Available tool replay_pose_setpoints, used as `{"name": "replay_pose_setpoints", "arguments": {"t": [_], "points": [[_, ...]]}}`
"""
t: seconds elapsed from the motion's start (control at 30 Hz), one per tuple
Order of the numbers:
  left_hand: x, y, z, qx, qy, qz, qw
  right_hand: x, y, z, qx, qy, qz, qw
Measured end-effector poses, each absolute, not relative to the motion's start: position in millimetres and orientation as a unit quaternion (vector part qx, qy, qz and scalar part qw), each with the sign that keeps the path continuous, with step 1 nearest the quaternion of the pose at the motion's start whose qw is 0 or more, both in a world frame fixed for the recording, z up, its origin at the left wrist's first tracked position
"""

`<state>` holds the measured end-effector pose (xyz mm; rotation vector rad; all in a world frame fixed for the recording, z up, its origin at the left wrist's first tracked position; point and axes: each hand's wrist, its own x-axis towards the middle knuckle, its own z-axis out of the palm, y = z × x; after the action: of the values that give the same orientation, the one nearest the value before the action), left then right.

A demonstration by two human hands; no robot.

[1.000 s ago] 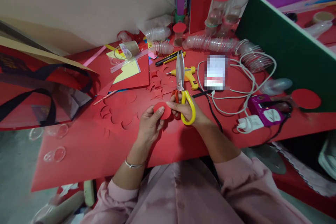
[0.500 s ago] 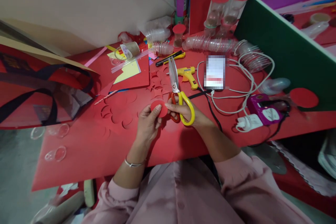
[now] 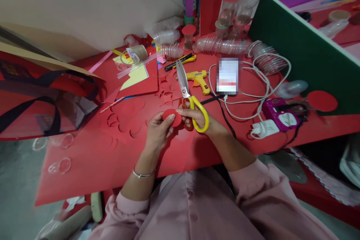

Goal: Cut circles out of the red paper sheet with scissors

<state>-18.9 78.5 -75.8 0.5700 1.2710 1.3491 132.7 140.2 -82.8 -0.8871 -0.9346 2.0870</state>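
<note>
Between the thumb and fingers of my left hand is a red paper circle, held over the front of the red table. My right hand has the scissors hooked on it, their yellow and orange handles around the fingers and the blades pointing away from me. The thumb of that hand also touches the circle's right edge. Left of my hands lie several cut red paper circles. Just beyond the scissors rests a yellow glue gun, and behind it a cutter knife.
A phone on a white cable lies at right, near a purple power adapter. Stacked clear plastic cups line the back. A green board stands at right; a red bag is at left. Clear cups lie front left.
The scissors have tilted slightly, their tips swinging left. Both hands keep hold of the red paper circle, which has shifted only slightly. The whole view has moved a little.
</note>
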Motion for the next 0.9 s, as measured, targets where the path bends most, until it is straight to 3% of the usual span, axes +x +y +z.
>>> {"name": "replay_pose_setpoints", "arguments": {"t": [0.37, 0.9], "points": [[-14.2, 73.2, -74.6, 0.294, 0.537, 0.563, 0.555, 132.6, 139.7, -82.4, -0.339, -0.377, 0.794, 0.334], [-21.0, 80.3, -73.0, 0.175, 0.517, 0.632, 0.55, 131.9, 134.3, -90.2, -0.316, -0.437, 0.782, 0.312]]}}
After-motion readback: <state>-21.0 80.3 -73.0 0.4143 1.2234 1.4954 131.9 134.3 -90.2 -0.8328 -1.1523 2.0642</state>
